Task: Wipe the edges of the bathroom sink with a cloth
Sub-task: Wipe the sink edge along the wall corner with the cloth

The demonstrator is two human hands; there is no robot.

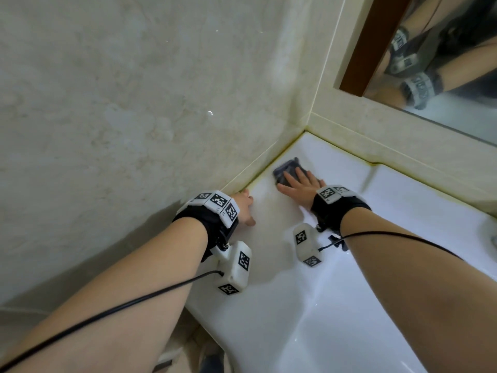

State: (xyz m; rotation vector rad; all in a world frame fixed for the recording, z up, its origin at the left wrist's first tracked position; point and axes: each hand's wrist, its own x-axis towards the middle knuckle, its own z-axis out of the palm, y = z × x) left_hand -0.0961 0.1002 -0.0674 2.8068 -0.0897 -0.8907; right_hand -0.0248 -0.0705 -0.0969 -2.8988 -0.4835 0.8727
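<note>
1. A pale marbled wall (121, 103) is being shown across the left and upper part of the view, and it is being met at the corner by a second tiled wall.
2. The white sink (363, 238) is being seen below, with its flat rim being butted into that corner; a yellowish line is being shown along the joint.
3. A mirror (443, 84) in a brown frame (373, 41) is being seen at the upper right, and the arms are being reflected in it.
4. The right hand (301, 188) is being laid flat on the rim near the corner, its fingers (290, 179) being held straight and slightly apart and being pressed on the cloth.
5. The left hand (246, 208) is being rested on the rim just beside the left wall; its fingers are being hidden behind the wristband, so it cannot be told how they lie.
6. The dark cloth (285, 168) is being held down on the rim's back corner, under the right fingertips.
7. Marker-covered wristbands (215, 204) with black cables (107, 313) are being worn on both wrists.
</note>
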